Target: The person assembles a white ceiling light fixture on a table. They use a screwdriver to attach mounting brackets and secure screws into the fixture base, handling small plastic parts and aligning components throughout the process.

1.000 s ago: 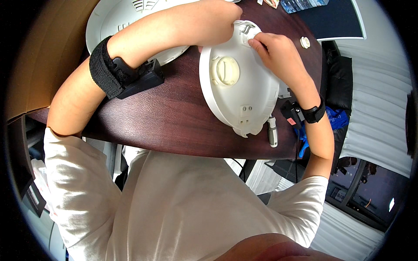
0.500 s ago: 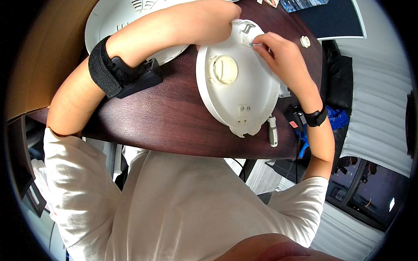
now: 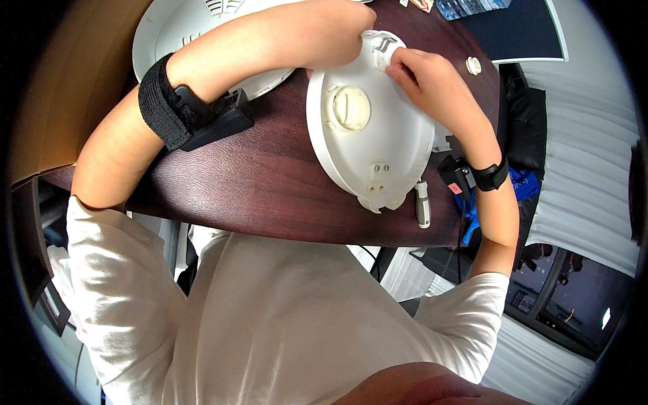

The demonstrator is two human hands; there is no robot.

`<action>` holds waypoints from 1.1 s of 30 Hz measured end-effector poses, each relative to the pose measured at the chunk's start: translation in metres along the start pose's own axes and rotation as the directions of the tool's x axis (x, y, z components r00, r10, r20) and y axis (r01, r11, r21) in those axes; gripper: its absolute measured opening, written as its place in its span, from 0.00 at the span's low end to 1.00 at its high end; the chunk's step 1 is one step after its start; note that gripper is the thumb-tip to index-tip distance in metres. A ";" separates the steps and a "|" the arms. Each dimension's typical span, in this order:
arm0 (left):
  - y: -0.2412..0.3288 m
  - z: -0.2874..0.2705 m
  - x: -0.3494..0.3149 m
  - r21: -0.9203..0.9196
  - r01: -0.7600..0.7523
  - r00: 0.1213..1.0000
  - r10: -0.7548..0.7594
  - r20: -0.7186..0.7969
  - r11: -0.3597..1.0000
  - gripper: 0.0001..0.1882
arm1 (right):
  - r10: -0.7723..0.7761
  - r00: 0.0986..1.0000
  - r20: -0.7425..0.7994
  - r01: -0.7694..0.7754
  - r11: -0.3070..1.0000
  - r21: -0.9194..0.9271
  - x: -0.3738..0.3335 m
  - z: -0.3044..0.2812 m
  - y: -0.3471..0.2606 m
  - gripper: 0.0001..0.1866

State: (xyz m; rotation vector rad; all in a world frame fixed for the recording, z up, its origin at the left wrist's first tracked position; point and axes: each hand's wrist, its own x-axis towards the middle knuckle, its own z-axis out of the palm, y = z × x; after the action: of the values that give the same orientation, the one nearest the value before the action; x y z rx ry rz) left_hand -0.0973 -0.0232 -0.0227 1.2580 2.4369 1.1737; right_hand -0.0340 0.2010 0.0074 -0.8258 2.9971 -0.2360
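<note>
A white oval plastic shell (image 3: 368,148) lies tilted on the dark wooden table, its hollow side facing me. A round cream cap (image 3: 351,109) sits inside it, and a small metal clip (image 3: 385,45) shows at its far end. My left hand (image 3: 337,37) is curled over the shell's far left edge and grips it, most of its fingers hidden. My right hand (image 3: 432,84) reaches in from the right, thumb and fingertips pinched together just beside the clip. Whatever is between those fingertips is too small or covered to make out.
A screwdriver with a grey and white handle (image 3: 422,204) lies right of the shell. Behind my left forearm rests a larger white plastic housing (image 3: 158,40). A small cream round part (image 3: 473,65) and a water bottle (image 3: 472,7) are farther back. A cardboard box (image 3: 74,88) stands left.
My right fingertips have moved slightly up and left toward the metal clip. The shell has shifted a little to the right, with my left hand staying on its edge.
</note>
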 end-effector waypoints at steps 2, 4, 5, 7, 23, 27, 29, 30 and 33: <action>0.001 0.000 0.000 -0.013 0.009 1.000 -0.009 0.007 1.000 0.10 | 0.007 1.000 0.003 -0.007 1.000 0.013 0.000 0.002 0.001 0.11; 0.003 0.000 0.000 -0.034 0.032 0.999 -0.031 0.018 0.999 0.10 | 0.011 1.000 0.011 -0.011 0.999 0.044 0.000 0.004 0.002 0.12; 0.002 0.000 0.001 -0.030 0.019 1.000 -0.018 0.011 0.999 0.10 | 0.021 1.000 0.022 -0.022 0.999 0.047 0.000 0.004 0.002 0.12; -0.002 0.001 0.001 -0.024 -0.010 1.000 0.010 -0.001 1.000 0.11 | 0.044 0.998 0.043 -0.047 0.997 0.054 0.001 0.004 0.002 0.13; 0.008 -0.003 0.002 -0.009 0.119 0.989 -0.117 0.092 0.993 0.11 | 0.092 0.986 0.140 -0.081 0.993 -0.082 0.000 -0.003 -0.003 0.11; 0.005 -0.004 -0.001 -0.005 0.042 0.998 -0.041 0.057 0.999 0.12 | 0.104 0.977 0.186 -0.103 0.995 -0.015 0.002 0.002 0.004 0.12; 0.004 -0.003 -0.002 -0.017 0.028 0.998 -0.027 0.052 0.999 0.12 | 0.135 0.965 0.227 -0.152 0.986 0.061 0.003 0.004 0.007 0.12; 0.004 -0.003 -0.002 -0.017 0.033 0.998 -0.032 0.048 0.999 0.12 | 0.156 0.953 0.260 -0.187 0.977 0.101 0.006 0.001 0.008 0.13; 0.005 -0.005 -0.001 0.001 0.058 0.996 -0.058 0.065 0.998 0.12 | 0.185 0.964 0.192 -0.202 0.976 0.076 0.007 -0.013 0.004 0.13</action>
State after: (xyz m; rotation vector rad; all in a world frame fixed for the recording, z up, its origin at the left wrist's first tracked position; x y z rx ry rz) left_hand -0.0955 -0.0248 -0.0157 1.1976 2.4091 1.1011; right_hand -0.0433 0.2028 0.0199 -0.5100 2.8414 -0.2782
